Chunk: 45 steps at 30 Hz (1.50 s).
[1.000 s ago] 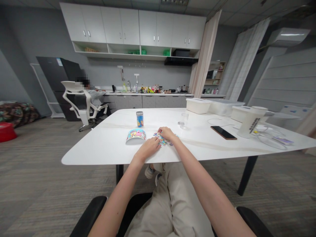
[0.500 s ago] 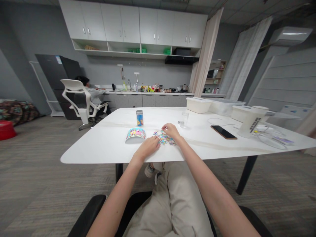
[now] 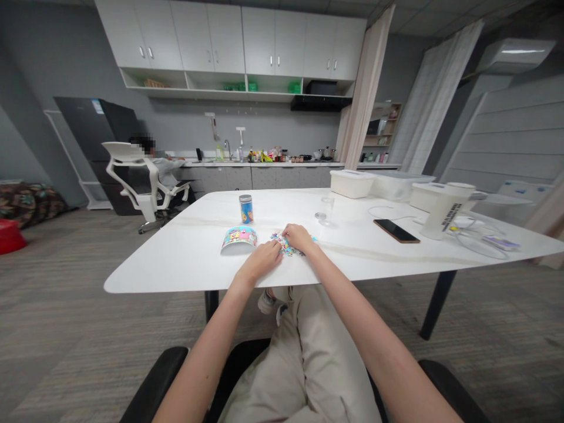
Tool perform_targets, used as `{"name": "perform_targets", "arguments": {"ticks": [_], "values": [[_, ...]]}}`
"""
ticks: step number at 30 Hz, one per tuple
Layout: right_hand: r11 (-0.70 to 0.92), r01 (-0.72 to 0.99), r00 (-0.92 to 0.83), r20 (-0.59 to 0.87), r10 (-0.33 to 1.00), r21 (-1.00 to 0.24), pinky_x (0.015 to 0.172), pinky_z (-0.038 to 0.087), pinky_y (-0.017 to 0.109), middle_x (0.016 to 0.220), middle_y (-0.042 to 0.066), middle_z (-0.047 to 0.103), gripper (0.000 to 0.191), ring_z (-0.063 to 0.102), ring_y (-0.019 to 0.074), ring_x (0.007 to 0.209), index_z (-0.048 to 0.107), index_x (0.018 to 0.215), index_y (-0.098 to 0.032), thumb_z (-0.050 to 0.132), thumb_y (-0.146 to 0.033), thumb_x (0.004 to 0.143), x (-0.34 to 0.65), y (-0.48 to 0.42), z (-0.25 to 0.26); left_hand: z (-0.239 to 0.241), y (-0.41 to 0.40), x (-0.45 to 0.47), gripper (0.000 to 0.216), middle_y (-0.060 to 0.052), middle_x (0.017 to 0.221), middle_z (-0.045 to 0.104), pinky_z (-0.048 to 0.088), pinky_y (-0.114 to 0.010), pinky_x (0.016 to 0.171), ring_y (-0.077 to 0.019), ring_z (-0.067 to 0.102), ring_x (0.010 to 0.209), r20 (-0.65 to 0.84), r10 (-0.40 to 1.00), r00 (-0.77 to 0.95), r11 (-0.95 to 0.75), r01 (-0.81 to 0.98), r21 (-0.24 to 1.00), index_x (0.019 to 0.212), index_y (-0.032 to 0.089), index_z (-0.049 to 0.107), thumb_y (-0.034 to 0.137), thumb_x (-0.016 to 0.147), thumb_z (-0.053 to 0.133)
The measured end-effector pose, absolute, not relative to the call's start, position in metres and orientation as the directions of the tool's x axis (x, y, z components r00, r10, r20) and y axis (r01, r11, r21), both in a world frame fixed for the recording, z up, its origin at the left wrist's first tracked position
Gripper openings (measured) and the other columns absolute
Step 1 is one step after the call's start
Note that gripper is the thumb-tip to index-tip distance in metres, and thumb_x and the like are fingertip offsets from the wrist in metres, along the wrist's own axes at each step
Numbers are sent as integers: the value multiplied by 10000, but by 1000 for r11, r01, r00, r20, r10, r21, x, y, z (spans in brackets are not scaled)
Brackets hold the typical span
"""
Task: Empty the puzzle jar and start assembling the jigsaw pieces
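Observation:
A pile of small, colourful jigsaw puzzle pieces point(image 3: 287, 251) lies on the white table near its front edge. My left hand point(image 3: 263, 259) rests at the pile's left side, its fingers bent together and touching the pieces. Over the pile's middle is my right hand point(image 3: 298, 237), thumb and fingers drawn into a pinch. Anything in either hand is too small or hidden to tell. To the left, a curved picture sheet point(image 3: 240, 236) stands arched on the table. Behind it is an upright can point(image 3: 246, 210) with a blue cartoon print and a grey lid.
A clear jar point(image 3: 326, 205) and a round clear lid point(image 3: 320, 217) stand behind my right hand. Farther right are a phone point(image 3: 396, 231), a white tumbler point(image 3: 446, 212), cables and lidded bins point(image 3: 351, 184). A person point(image 3: 165, 170) sits at the far counter beside a white chair point(image 3: 132, 179).
My right hand has shifted slightly down and left over the puzzle pieces, covering more of the pile. My left hand stays at the pile's edge. The whole view has tilted a little.

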State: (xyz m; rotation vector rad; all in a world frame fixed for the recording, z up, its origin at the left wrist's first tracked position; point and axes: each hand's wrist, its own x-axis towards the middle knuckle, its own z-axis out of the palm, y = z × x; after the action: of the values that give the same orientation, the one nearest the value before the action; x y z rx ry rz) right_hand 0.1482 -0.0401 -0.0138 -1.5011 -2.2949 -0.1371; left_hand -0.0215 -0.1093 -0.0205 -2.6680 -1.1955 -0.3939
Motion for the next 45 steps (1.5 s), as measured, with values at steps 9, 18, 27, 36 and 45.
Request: {"name": "perform_targets", "arguments": {"ticks": [9, 18, 27, 36, 45], "values": [[317, 882, -99, 520, 848, -348, 857, 449, 280, 1048, 83, 670, 372, 609, 196, 994, 688, 1000, -189, 434, 2, 805, 172, -33, -21, -19, -109, -23, 173, -111, 1126, 633, 472, -375, 941, -227, 598, 1080, 298, 699, 650, -663, 745, -69, 1060, 157, 546, 170, 940, 421], [12, 842, 188, 315, 930, -539, 748, 478, 260, 1011, 93, 699, 317, 649, 198, 911, 707, 960, -178, 548, -42, 722, 216, -23, -32, -15, -114, -20, 214, -147, 1175, 620, 430, -396, 944, -263, 575, 1107, 366, 724, 584, -564, 807, -173, 1086, 144, 553, 212, 935, 417], [20, 833, 162, 279, 946, -552, 765, 476, 251, 994, 112, 720, 318, 666, 205, 894, 734, 953, -150, 547, -31, 726, 209, -21, -33, 5, -70, -14, 381, -203, 1058, 658, 413, -409, 907, -291, 612, 1036, 367, 850, 378, -319, 924, -212, 1034, 74, 616, 337, 978, 345], [31, 849, 145, 290, 946, -527, 824, 456, 225, 1028, 81, 698, 309, 638, 166, 936, 715, 998, -157, 551, -37, 766, 214, -23, -36, -6, -29, -6, 300, -97, 1138, 688, 428, -289, 909, -192, 644, 1038, 224, 769, 598, -572, 801, -173, 1030, 163, 680, 178, 942, 393], [91, 826, 82, 278, 957, -556, 770, 465, 214, 959, 44, 722, 237, 648, 148, 865, 727, 1003, -175, 617, -132, 797, 213, -29, -33, -10, -38, -16, 207, -90, 1027, 710, 438, -300, 851, -209, 652, 962, 309, 777, 548, -568, 822, -31, 979, 170, 664, 192, 922, 467]]}}
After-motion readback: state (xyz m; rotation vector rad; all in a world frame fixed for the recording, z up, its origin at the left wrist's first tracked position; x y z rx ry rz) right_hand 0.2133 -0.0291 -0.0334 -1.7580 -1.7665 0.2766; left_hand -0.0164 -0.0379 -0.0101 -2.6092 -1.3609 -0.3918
